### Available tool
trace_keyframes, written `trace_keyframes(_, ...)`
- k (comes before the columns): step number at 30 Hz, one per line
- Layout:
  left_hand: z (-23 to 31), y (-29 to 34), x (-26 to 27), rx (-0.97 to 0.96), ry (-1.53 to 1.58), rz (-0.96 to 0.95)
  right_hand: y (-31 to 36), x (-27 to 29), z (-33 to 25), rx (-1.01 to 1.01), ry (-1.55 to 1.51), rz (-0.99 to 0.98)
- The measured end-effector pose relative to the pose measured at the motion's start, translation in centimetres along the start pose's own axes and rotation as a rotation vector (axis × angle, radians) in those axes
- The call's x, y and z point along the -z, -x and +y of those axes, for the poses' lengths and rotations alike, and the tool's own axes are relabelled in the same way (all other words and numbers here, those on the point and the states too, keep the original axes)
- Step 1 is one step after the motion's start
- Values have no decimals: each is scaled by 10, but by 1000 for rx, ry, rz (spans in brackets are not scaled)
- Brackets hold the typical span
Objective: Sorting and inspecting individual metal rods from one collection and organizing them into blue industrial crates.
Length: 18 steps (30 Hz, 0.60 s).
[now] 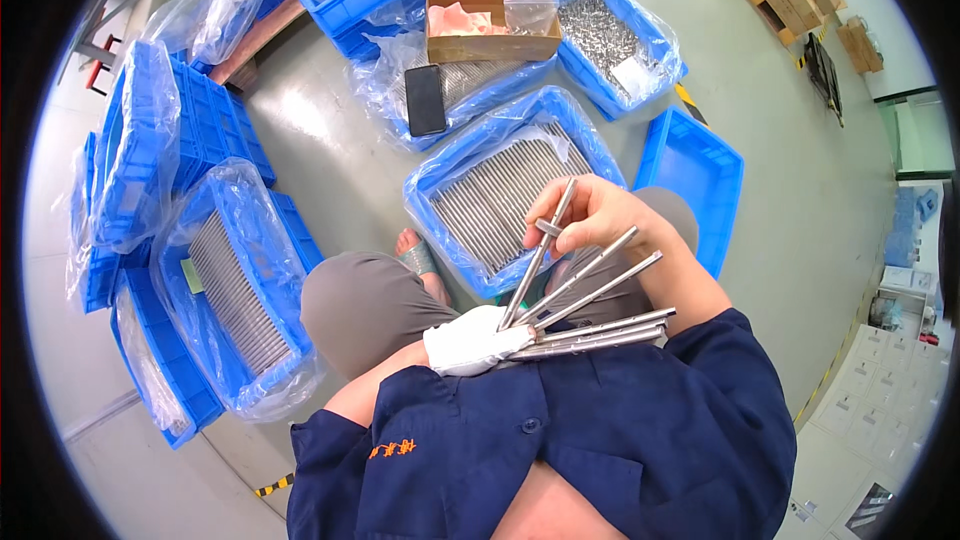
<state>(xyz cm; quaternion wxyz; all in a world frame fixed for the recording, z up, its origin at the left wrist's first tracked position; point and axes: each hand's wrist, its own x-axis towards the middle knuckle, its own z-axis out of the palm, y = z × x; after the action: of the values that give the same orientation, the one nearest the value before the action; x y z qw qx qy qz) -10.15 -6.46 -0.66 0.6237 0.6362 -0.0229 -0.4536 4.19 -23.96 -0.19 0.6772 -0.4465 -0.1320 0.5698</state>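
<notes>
My left hand [468, 342], in a white glove, is closed around several slim metal rods [600, 300] that fan out to the right in front of my chest. One rod [528, 280] stands apart from the others, tilted steeply upward. Near its upper part sits a small metal ring [549, 227], which seems to go around the rod. My bare right hand [595, 215] pinches this ring between thumb and fingers. Just beyond, a blue crate [425, 185] lined with clear plastic holds rows of similar rods.
At the left stand stacked blue crates [190, 130] and a lined crate of rods [235, 280]. A black phone [425, 100] and a cardboard box [490, 48] lie on a crate ahead. Farther right are a crate of small metal parts [600, 35] and a blue bin [695, 175].
</notes>
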Motion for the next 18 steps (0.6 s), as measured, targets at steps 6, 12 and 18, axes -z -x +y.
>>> trace_keyframes(6, -2, 5, -7, 5, 12, 6, 0, -4, -6, -3, 181, 21)
trace_keyframes(12, -7, 10, -12, -17, -34, 42, 8, 6, -37, 106, 316, 131)
trace_keyframes(18, -31, 9, -15, -96, 28, -50, 39, 47, -70, 432, 84, 393)
